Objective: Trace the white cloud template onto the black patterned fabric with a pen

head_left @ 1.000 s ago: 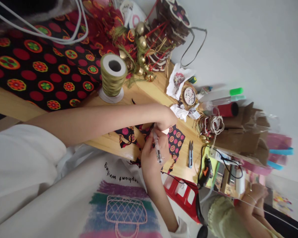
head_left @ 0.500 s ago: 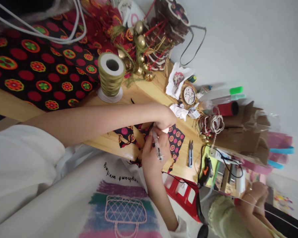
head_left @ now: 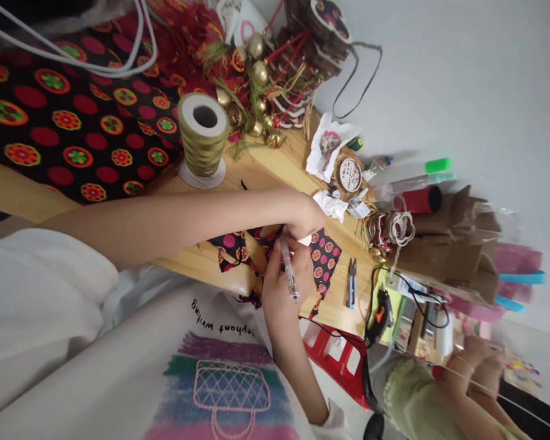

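Note:
My right hand (head_left: 286, 281) is closed around a clear-barrelled pen (head_left: 289, 269); its tip end points into the work, out of sight behind my fingers. My left hand (head_left: 308, 221) bends down at the wrist over the same spot, close against my right fingers, and its own fingers are mostly hidden. Between and beneath the hands show a small white piece (head_left: 305, 240) and dark patterned fabric (head_left: 325, 260) with pink and orange circles. Fabric scraps (head_left: 233, 249) lie beside the hands on the wooden table (head_left: 187, 260).
A spool of olive thread (head_left: 204, 140) stands behind my left forearm. Blue thread snips (head_left: 351, 284) and a black glue gun (head_left: 381, 311) lie to the right. Bells (head_left: 260, 73) and patterned cloth (head_left: 64, 128) fill the far left. Another person's hand (head_left: 472, 360) is at lower right.
My hands and the pen hold nearly the same pose over the fabric. At lower right, the other person's hands have shifted slightly.

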The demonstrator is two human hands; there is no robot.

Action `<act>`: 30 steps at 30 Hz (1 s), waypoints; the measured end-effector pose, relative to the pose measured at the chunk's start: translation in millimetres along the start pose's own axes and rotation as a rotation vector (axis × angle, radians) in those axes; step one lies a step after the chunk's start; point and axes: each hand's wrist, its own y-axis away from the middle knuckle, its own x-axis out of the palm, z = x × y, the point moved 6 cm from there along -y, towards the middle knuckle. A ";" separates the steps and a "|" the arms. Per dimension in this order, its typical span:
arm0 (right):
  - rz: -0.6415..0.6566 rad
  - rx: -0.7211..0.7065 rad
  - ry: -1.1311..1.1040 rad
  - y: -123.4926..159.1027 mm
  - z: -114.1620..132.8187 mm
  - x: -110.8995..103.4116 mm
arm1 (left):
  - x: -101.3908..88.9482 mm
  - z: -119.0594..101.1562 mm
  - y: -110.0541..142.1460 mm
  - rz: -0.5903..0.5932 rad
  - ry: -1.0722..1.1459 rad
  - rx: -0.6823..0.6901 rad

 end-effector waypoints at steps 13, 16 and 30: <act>-0.003 -0.079 -0.040 6.7 2.7 -1.5 | 1.4 0.3 1.0 0.023 -0.030 -0.011; 0.003 -0.067 -0.053 6.8 1.3 -1.0 | 1.7 0.4 0.1 0.021 -0.029 -0.011; 0.011 -0.041 -0.011 1.2 1.0 0.8 | 0.3 -1.1 2.5 0.014 -0.045 0.001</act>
